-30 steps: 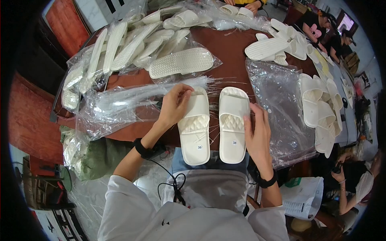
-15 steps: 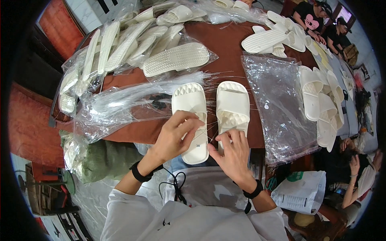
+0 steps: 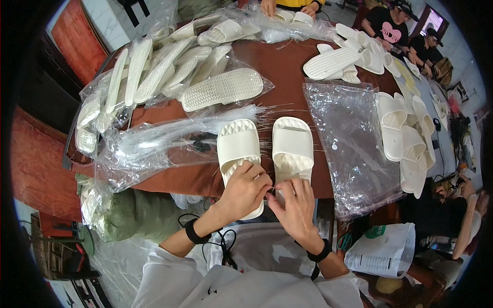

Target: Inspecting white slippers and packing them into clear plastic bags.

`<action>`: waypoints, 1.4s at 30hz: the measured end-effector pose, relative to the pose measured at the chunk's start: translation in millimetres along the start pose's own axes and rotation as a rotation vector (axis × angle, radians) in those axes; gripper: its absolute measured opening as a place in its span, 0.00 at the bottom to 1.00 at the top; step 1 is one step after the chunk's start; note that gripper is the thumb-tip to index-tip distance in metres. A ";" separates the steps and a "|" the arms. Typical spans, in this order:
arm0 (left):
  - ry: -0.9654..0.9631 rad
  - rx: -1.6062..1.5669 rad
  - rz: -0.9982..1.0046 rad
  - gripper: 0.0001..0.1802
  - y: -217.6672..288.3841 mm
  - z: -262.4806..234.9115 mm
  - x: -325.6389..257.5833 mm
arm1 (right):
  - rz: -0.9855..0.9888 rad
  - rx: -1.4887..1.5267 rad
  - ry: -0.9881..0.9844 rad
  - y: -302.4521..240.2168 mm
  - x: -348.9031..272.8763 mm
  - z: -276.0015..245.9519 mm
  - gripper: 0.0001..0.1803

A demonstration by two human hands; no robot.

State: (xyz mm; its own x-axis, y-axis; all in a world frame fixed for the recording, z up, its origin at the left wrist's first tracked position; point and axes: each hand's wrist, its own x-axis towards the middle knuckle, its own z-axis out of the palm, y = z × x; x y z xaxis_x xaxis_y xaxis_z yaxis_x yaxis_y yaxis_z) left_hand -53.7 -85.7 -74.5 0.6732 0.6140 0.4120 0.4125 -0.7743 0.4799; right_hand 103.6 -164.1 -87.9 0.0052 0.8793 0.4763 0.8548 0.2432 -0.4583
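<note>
Two cream slide slippers lie side by side at the table's front edge, toes pointing away: the left slipper [image 3: 239, 145] and the right slipper [image 3: 292, 149]. Over the heel half of the left one rests my left hand [image 3: 243, 189], its fingertips pinched. My right hand [image 3: 294, 206] is above the other heel, thumb and fingers pinched too. The fingertips almost meet in the gap between the slippers, on what looks like a thin clear plastic strand, mostly hidden. Just left lies a bundle of similar strands [image 3: 169, 134] in a clear bag, their loose ends reaching behind the slippers.
Bagged slippers [image 3: 164, 72] pile up at the far left. Flat clear plastic bags [image 3: 349, 138] lie right of me, with loose slippers [image 3: 393, 123] beyond. A green sack [image 3: 138, 213] stands below the left edge. Across the table a person's hands [image 3: 309, 8] handle slippers; others sit at right.
My hands have come together, fingertips now nearly touching between the slippers. The view has shifted, so the table sits slightly lower. A person's hands and yellow sleeve now show at the far edge.
</note>
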 end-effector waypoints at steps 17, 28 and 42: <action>0.248 -0.126 -0.091 0.11 27.8 -12.1 1.2 | 0.052 0.117 0.061 2.9 7.2 -24.6 0.16; 0.280 0.032 -0.416 0.31 -30.0 -36.0 -12.6 | 0.081 0.047 -0.139 9.7 46.6 13.2 0.30; 0.436 -0.159 -0.444 0.27 11.5 -6.1 -5.1 | 0.133 0.172 0.216 0.2 39.5 2.1 0.19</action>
State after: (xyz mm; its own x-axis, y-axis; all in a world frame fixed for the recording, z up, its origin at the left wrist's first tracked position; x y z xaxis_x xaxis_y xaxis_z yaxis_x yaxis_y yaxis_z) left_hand -56.2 -96.8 -66.4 0.1338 0.9028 0.4086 0.4765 -0.4202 0.7723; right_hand 102.9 -128.4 -70.7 0.2374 0.8050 0.5437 0.7390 0.2136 -0.6389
